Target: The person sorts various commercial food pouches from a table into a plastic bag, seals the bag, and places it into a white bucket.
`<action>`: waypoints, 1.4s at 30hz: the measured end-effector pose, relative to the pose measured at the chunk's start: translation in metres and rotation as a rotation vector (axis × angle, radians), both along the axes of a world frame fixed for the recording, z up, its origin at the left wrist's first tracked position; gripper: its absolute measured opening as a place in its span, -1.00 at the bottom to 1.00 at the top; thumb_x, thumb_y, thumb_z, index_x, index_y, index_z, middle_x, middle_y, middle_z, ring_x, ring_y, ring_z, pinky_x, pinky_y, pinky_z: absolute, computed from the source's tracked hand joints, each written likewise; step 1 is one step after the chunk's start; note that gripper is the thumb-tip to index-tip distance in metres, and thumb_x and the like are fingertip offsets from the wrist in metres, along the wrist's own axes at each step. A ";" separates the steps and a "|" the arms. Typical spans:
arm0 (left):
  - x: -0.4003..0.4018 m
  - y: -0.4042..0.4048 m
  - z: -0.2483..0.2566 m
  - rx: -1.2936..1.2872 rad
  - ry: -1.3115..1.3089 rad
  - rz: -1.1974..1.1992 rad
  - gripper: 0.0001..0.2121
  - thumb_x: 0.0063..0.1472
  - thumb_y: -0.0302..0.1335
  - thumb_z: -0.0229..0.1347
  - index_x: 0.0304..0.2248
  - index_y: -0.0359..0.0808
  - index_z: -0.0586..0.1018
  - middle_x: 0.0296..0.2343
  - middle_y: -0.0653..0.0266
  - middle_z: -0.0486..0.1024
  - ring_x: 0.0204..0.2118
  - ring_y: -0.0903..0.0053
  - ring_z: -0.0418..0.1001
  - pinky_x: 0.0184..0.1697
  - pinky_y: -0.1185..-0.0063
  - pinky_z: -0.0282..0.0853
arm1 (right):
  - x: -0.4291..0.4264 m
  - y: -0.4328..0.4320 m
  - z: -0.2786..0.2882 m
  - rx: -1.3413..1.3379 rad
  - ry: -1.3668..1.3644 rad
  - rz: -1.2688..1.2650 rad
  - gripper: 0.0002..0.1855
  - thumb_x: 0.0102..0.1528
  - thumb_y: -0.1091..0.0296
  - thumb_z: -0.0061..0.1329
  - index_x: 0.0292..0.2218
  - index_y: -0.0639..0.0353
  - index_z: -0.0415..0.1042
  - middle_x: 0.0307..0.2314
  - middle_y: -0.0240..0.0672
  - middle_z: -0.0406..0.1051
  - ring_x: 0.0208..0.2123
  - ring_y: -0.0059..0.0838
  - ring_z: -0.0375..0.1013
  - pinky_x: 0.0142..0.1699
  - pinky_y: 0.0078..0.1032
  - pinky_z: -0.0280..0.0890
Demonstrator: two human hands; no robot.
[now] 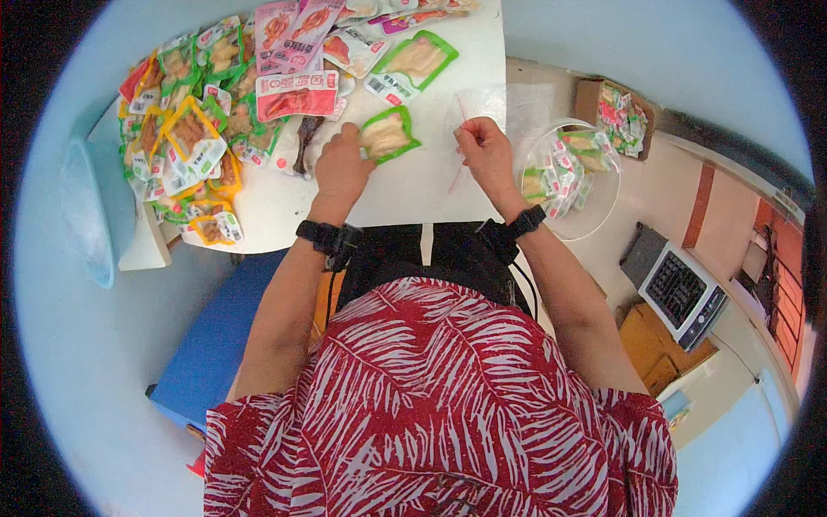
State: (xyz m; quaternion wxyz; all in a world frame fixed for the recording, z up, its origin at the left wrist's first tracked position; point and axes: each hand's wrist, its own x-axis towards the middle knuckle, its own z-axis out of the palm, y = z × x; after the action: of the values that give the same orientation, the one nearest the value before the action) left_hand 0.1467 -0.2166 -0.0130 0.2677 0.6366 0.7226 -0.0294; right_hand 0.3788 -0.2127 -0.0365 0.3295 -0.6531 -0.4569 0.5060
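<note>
My left hand (pixel 343 167) rests on the white table (pixel 407 194), its fingers at the left edge of a green-bordered vacuum-sealed food packet (pixel 387 134); whether they grip it is hard to tell. My right hand (pixel 486 155) pinches the edge of a clear plastic bag (pixel 446 126) with a thin red line along it, near the table's right edge. Left of my left hand lies a packet with a dark drumstick (pixel 305 145). Above it is a red and white packet (pixel 297 95). Another green-bordered packet (pixel 417 61) lies farther up the table.
A heap of green- and yellow-bordered packets (pixel 190 132) covers the table's left side. Pink packets (pixel 294 35) lie at the top. Right of the table stand a round clear container (pixel 604 216) holding packets and a cardboard box (pixel 586 100) of packets. A light blue basin (pixel 90 213) is at far left.
</note>
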 end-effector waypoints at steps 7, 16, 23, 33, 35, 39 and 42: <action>-0.020 -0.024 -0.015 0.194 -0.411 0.190 -0.47 -0.23 -0.51 0.26 -0.20 -0.43 0.35 -0.44 0.17 0.47 -0.42 0.41 0.44 -0.36 0.53 0.36 | 0.004 -0.001 -0.021 -0.027 -0.061 0.007 -0.82 -0.01 0.34 -0.01 -0.39 0.26 0.36 -0.58 -0.26 0.41 -0.53 -0.45 0.40 -0.37 -0.52 0.31; -0.038 -0.049 0.002 -0.008 -1.142 0.705 -0.55 -0.10 -0.65 0.19 -0.15 -0.46 0.35 -0.33 0.26 0.43 -0.34 0.62 0.39 -0.29 0.69 0.34 | -0.015 -0.012 -0.004 0.058 -0.251 0.136 -0.81 0.01 0.33 -0.04 -0.37 0.26 0.36 -0.52 -0.12 0.43 -0.46 -0.21 0.45 -0.33 -0.40 0.32; -0.042 -0.067 -0.025 0.105 -1.471 1.072 -0.61 0.02 -0.68 0.09 -0.13 -0.48 0.29 -0.23 0.16 0.39 -0.19 0.52 0.38 -0.14 0.60 0.35 | -0.020 -0.015 -0.005 0.038 -0.287 0.184 -0.81 0.01 0.32 -0.05 -0.37 0.25 0.35 -0.52 -0.12 0.43 -0.45 -0.19 0.44 -0.33 -0.37 0.32; -0.033 -0.063 -0.015 -0.165 -1.510 1.013 -0.72 0.12 -0.60 0.00 -0.14 -0.40 0.33 -0.20 0.20 0.41 -0.17 0.46 0.41 -0.04 0.51 0.31 | -0.021 -0.013 -0.003 -0.022 -0.266 0.241 -0.77 -0.09 0.34 0.00 -0.36 0.24 0.34 -0.52 -0.16 0.41 -0.47 -0.27 0.43 -0.32 -0.42 0.32; -0.030 -0.059 -0.020 -0.073 -1.410 0.995 -0.73 0.11 -0.61 0.01 -0.16 -0.38 0.35 -0.24 0.23 0.43 -0.21 0.49 0.43 -0.11 0.55 0.34 | -0.020 -0.012 -0.004 -0.015 -0.254 0.242 -0.74 -0.11 0.36 0.00 -0.34 0.24 0.34 -0.52 -0.16 0.41 -0.46 -0.28 0.43 -0.32 -0.43 0.32; -0.017 -0.050 0.004 0.101 -1.358 0.958 -0.74 0.03 -0.66 0.04 -0.22 -0.36 0.44 -0.35 0.31 0.48 -0.36 0.63 0.44 -0.28 0.66 0.35 | -0.018 -0.010 -0.007 -0.009 -0.267 0.233 -0.70 -0.15 0.36 0.03 -0.32 0.25 0.34 -0.50 -0.16 0.42 -0.44 -0.27 0.43 -0.30 -0.44 0.33; -0.009 -0.043 0.026 0.145 -1.358 0.894 -0.76 0.03 -0.66 0.04 -0.25 -0.35 0.46 -0.37 0.33 0.49 -0.40 0.67 0.43 -0.33 0.67 0.36 | -0.015 -0.008 -0.007 -0.003 -0.284 0.276 -0.66 -0.16 0.37 0.03 -0.29 0.26 0.33 -0.47 -0.16 0.42 -0.42 -0.27 0.43 -0.28 -0.45 0.33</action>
State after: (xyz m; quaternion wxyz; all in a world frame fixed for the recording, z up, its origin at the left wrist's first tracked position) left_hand 0.1377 -0.2599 0.0131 0.5919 0.1830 0.5886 0.5193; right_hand 0.3640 -0.2207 -0.0435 0.1882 -0.6494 -0.5834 0.4499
